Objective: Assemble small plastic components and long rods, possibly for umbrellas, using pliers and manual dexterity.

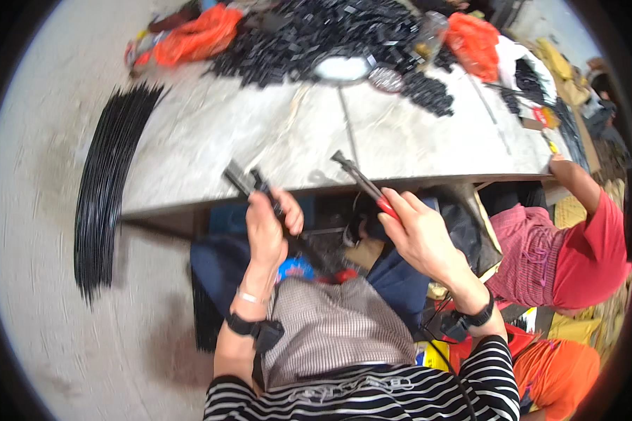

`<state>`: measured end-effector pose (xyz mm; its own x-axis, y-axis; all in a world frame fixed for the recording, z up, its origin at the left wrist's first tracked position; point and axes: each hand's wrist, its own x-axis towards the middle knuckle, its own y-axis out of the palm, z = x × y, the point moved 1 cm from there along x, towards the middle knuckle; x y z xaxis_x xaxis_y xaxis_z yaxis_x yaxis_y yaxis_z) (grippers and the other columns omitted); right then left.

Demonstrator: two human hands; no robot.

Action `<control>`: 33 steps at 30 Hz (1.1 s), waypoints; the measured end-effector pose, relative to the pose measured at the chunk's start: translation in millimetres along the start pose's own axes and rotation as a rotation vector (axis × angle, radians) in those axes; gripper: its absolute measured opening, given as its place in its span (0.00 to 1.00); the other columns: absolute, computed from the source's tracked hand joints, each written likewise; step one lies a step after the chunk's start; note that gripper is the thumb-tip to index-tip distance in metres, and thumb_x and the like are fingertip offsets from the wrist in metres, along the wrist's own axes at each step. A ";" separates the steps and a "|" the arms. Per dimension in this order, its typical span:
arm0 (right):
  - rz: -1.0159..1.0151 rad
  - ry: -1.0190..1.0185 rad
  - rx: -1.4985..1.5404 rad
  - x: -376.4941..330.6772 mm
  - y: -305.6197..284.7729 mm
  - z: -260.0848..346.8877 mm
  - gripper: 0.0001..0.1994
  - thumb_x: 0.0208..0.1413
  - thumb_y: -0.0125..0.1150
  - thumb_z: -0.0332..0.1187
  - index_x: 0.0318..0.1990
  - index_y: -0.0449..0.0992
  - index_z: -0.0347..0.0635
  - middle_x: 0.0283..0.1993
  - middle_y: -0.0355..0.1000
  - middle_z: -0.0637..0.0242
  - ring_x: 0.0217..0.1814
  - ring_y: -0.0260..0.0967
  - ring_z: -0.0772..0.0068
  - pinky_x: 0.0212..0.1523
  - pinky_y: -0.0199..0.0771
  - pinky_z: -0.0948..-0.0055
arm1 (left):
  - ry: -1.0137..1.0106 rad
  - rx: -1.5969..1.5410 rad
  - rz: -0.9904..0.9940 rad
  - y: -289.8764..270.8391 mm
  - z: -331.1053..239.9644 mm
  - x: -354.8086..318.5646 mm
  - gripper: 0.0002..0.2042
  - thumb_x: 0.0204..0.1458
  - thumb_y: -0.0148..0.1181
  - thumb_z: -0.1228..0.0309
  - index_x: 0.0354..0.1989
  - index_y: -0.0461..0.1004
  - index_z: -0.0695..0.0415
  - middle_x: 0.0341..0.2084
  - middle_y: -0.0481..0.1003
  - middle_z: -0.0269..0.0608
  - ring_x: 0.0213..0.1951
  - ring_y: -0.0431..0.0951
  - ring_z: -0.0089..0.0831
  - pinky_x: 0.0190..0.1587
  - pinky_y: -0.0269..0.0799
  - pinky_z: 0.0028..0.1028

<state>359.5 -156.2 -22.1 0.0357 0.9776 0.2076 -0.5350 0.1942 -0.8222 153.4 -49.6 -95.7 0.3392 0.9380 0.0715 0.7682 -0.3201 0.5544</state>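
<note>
My left hand (265, 221) is closed around some narrow black pieces (239, 178) that stick up past the fingers toward the table edge. They look like stiff black strips; motion blur hides their exact kind. My right hand (423, 235) grips a red-handled tool (366, 184) with a long dark shaft, its front end pointing up and left over the table's near edge. At the tool's tip is a small black piece (339, 157); whether the tool clamps it cannot be made out. The two hands are apart, both above my lap.
A large heap of black pieces (309, 38) covers the back of the marbled table (246, 140). A bundle of thin black rods (112, 182) hangs over its left end. Orange bags (196, 35) lie behind. At right, a co-worker's arm (579, 182) rests on the table edge.
</note>
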 end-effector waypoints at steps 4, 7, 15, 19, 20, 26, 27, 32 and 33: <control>-0.090 -0.018 -0.238 37.3 -0.3 -46.8 0.17 0.50 0.59 0.32 0.48 0.68 0.35 0.35 0.67 0.54 0.37 0.68 0.51 0.36 0.70 0.60 | -0.053 -0.025 0.124 3.7 3.7 -2.2 0.30 0.50 0.37 0.34 0.25 0.59 0.54 0.09 0.55 0.31 0.11 0.56 0.24 0.17 0.54 0.24; -0.138 -0.020 -0.296 65.8 0.4 -67.9 0.17 0.49 0.61 0.32 0.46 0.70 0.36 0.36 0.67 0.54 0.40 0.67 0.50 0.40 0.69 0.59 | -0.040 -0.011 0.188 0.1 -2.7 -5.7 0.31 0.49 0.36 0.33 0.25 0.60 0.54 0.07 0.53 0.28 0.09 0.52 0.19 0.13 0.49 0.20; -0.298 -0.019 -0.324 165.6 -36.5 -130.9 0.10 0.46 0.55 0.29 0.36 0.78 0.38 0.35 0.72 0.50 0.42 0.70 0.50 0.44 0.70 0.58 | -0.061 -0.100 0.189 -7.0 12.1 1.4 0.33 0.49 0.34 0.32 0.30 0.64 0.54 0.07 0.51 0.27 0.08 0.50 0.18 0.12 0.46 0.20; -0.164 0.220 -0.465 232.8 -4.2 -169.9 0.08 0.44 0.54 0.30 0.30 0.78 0.39 0.30 0.74 0.52 0.37 0.74 0.51 0.40 0.74 0.57 | -0.106 -0.063 0.095 -25.3 15.3 -9.2 0.34 0.46 0.38 0.30 0.26 0.62 0.55 0.07 0.53 0.28 0.08 0.53 0.20 0.12 0.48 0.20; -0.138 0.262 -0.477 243.7 1.6 -173.6 0.08 0.45 0.54 0.30 0.29 0.78 0.38 0.32 0.75 0.51 0.39 0.74 0.51 0.41 0.74 0.57 | -0.103 -0.050 0.093 -23.3 16.4 -7.5 0.33 0.48 0.36 0.31 0.26 0.62 0.55 0.06 0.51 0.28 0.08 0.51 0.19 0.11 0.46 0.20; -0.217 0.211 -0.444 243.3 -3.3 -176.4 0.05 0.38 0.55 0.23 0.24 0.78 0.37 0.29 0.75 0.49 0.36 0.75 0.50 0.38 0.76 0.59 | -0.124 -0.016 0.117 -15.6 30.4 2.0 0.31 0.51 0.35 0.33 0.26 0.61 0.54 0.06 0.51 0.28 0.07 0.50 0.19 0.11 0.45 0.18; -0.236 0.203 -0.433 243.3 -4.9 -176.5 0.05 0.37 0.55 0.22 0.23 0.78 0.36 0.29 0.75 0.49 0.36 0.75 0.50 0.38 0.76 0.58 | -0.130 -0.011 0.118 -15.6 30.8 2.6 0.31 0.51 0.35 0.33 0.25 0.62 0.54 0.06 0.51 0.28 0.07 0.50 0.19 0.11 0.45 0.18; -0.245 0.218 -0.409 243.3 -6.8 -177.0 0.05 0.36 0.56 0.22 0.22 0.78 0.36 0.28 0.74 0.49 0.35 0.75 0.49 0.37 0.75 0.58 | -0.120 0.006 0.115 -13.6 29.9 5.3 0.31 0.52 0.34 0.34 0.26 0.62 0.54 0.07 0.52 0.28 0.07 0.51 0.18 0.11 0.46 0.18; -0.268 0.214 -0.406 243.1 -7.2 -178.4 0.04 0.37 0.56 0.23 0.22 0.78 0.37 0.28 0.75 0.49 0.35 0.75 0.49 0.37 0.75 0.58 | -0.114 0.006 0.129 -13.0 30.0 5.1 0.31 0.52 0.34 0.34 0.26 0.62 0.53 0.07 0.52 0.28 0.07 0.51 0.18 0.11 0.47 0.18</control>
<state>522.7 94.7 -60.3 0.3201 0.8759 0.3610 -0.1149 0.4141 -0.9029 161.4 -44.6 -127.5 0.4944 0.8680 0.0474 0.7174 -0.4382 0.5416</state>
